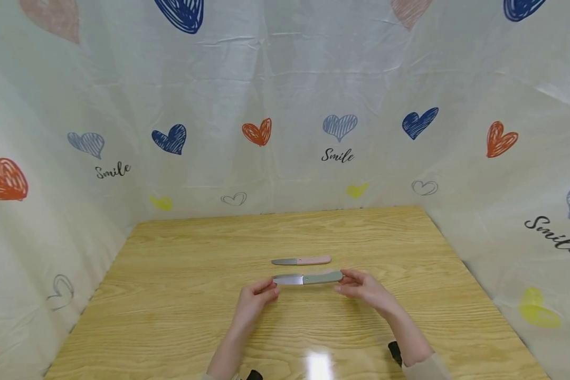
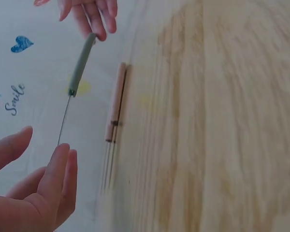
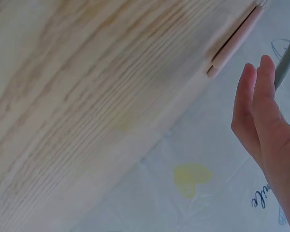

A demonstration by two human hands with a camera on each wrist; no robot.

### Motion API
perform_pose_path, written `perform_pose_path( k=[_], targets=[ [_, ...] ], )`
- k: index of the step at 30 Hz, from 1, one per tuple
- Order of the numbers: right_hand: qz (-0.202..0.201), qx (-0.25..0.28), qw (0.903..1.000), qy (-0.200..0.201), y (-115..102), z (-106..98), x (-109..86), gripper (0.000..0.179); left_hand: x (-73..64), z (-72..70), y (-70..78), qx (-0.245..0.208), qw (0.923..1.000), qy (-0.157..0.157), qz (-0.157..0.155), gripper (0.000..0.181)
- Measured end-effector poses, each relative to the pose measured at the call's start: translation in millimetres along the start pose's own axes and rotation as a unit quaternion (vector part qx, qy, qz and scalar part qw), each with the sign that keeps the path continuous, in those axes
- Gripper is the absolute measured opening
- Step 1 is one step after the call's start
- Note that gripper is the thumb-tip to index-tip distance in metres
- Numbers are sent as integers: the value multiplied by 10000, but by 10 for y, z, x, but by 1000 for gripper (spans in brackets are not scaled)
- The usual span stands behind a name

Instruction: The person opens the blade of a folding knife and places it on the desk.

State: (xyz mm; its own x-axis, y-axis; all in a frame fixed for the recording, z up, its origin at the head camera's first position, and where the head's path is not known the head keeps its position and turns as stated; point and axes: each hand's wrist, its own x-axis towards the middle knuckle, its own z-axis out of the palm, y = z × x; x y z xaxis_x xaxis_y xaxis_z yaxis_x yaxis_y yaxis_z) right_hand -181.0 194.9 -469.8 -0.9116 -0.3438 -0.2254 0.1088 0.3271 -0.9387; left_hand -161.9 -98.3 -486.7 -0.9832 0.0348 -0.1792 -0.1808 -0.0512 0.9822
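A small knife with a green handle (image 1: pixel 323 277) is held up, level, between my two hands in the head view. My left hand (image 1: pixel 255 302) has its fingertips at the point of the blade (image 1: pixel 290 279); in the left wrist view its thumb (image 2: pixel 12 147) stands apart from the blade. At the other end, the extended fingers of my right hand (image 1: pixel 368 293) touch the handle's butt, palm turned up in the left wrist view. A second knife with a pink handle (image 1: pixel 314 260) lies on the table just beyond, its blade pointing left.
The wooden table (image 1: pixel 180 264) runs back to a pale curtain (image 1: pixel 294 95) printed with hearts and "Smile". The curtain hangs along both sides too. A dark wrist strap piece (image 1: pixel 395 352) shows by the right forearm.
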Motion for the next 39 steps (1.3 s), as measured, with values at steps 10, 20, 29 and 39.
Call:
perform_pose_path(
  k=[10, 20, 29, 39],
  targets=[
    [350, -399, 9979, -377, 105, 81, -4, 80, -46, -130, -111, 252, 9976, -512, -388, 53],
    [431, -619, 9964, -384, 115, 147, 47, 79, -37, -137, -138, 221, 9965, -637, -495, 52],
    [301, -710, 9951, -613, 121, 164, 67, 79, -35, -172, -171, 400, 9947, -785, -539, 53],
    [407, -564, 9950, -715, 117, 160, 80, 73, -35, -179, -155, 423, 9941, -807, -592, 54]
  ],
)
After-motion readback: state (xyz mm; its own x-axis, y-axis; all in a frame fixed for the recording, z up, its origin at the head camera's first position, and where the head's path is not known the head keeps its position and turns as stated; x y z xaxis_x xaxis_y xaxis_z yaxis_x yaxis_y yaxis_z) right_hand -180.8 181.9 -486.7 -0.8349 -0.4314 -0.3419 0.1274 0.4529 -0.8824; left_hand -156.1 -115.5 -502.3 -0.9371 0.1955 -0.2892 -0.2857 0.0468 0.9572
